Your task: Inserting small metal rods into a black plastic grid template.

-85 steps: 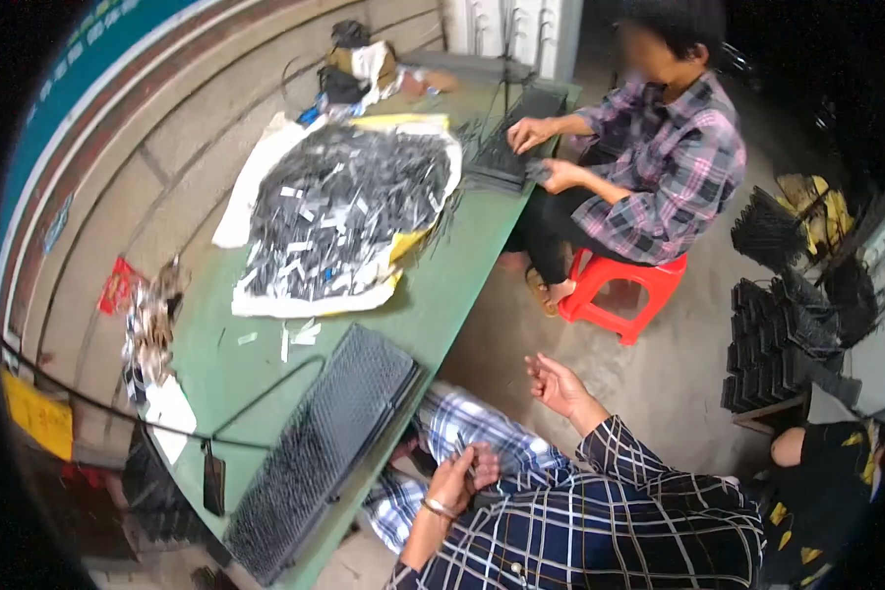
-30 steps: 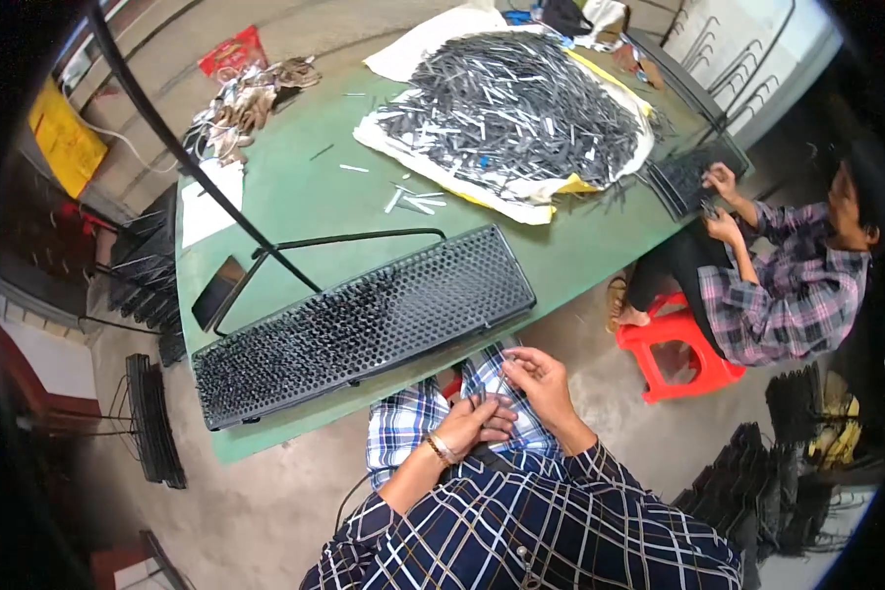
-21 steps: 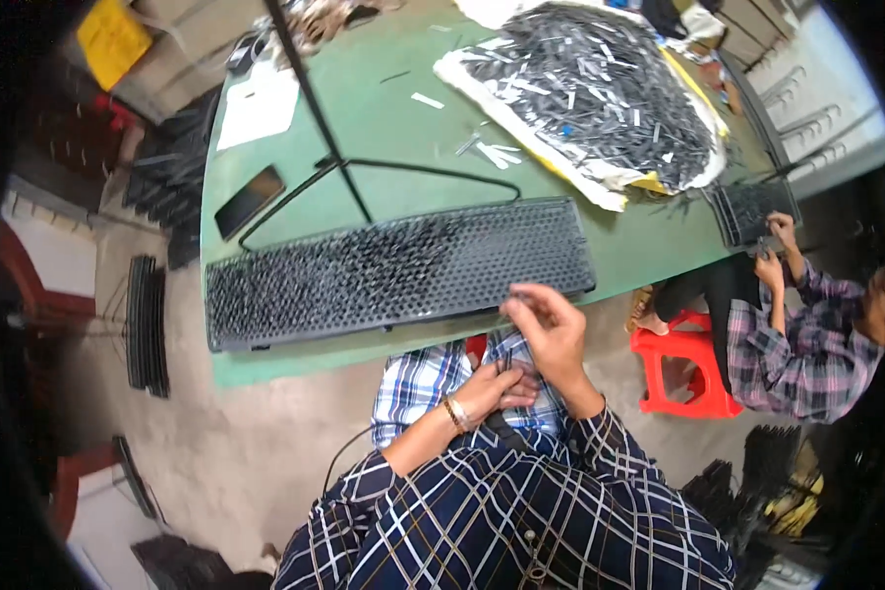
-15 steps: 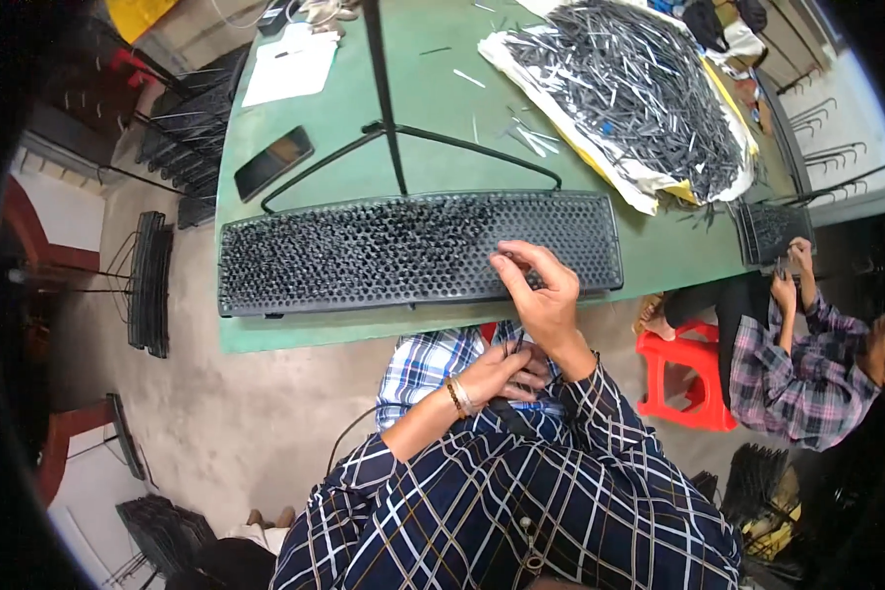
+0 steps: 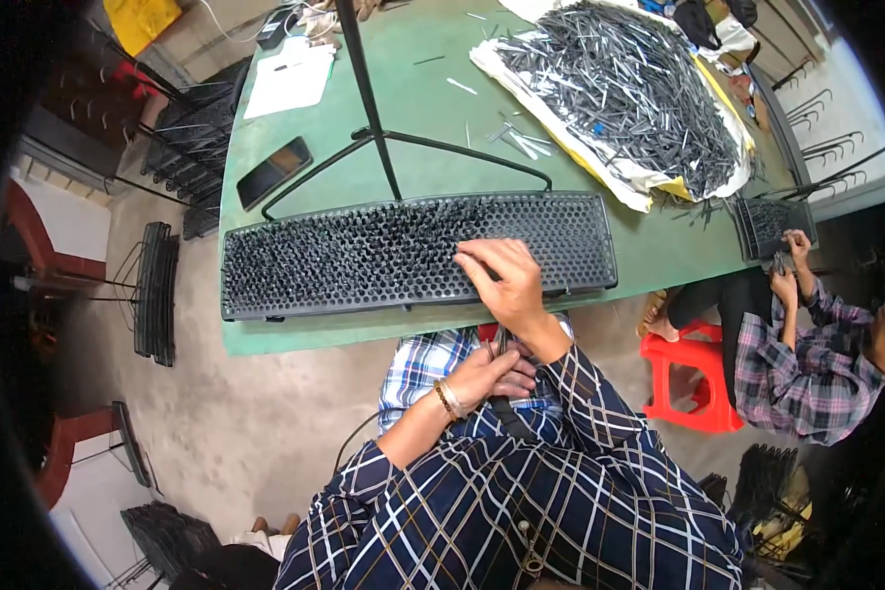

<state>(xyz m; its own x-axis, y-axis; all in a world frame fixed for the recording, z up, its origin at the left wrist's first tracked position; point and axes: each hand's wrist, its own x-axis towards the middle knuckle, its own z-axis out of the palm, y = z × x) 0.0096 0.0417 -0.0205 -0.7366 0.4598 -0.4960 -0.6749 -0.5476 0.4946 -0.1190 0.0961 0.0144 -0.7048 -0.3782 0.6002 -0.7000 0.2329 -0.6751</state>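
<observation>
A long black panel full of small holes (image 5: pixel 560 241) lies along the table's near edge. Short black pieces stand in many of its holes, densest over the left and middle parts; the right end shows mostly bare holes. My right hand (image 5: pixel 509 285) is over the panel, right of its middle, thumb and fingertips pinched together at the holes. Whatever sits in that pinch is too small to make out. Below the table edge, at my lap, my left hand (image 5: pixel 484 378) is closed around a bundle of thin dark strips (image 5: pixel 501 344), partly hidden by its fingers.
A black rod frame (image 5: pixel 372 108) rises behind the panel. A white-and-yellow sack (image 5: pixel 610 182) heaped with dark strips is at the far right. A phone (image 5: pixel 273 173) and papers (image 5: pixel 290 81) lie left. At right, a co-worker (image 5: pixel 806 374) handles another panel beside a red stool (image 5: pixel 693 379).
My right hand has moved left along the panel, still pinched. My left hand stays at my lap, and the strip ends show more upright. The whole view has shifted slightly.
</observation>
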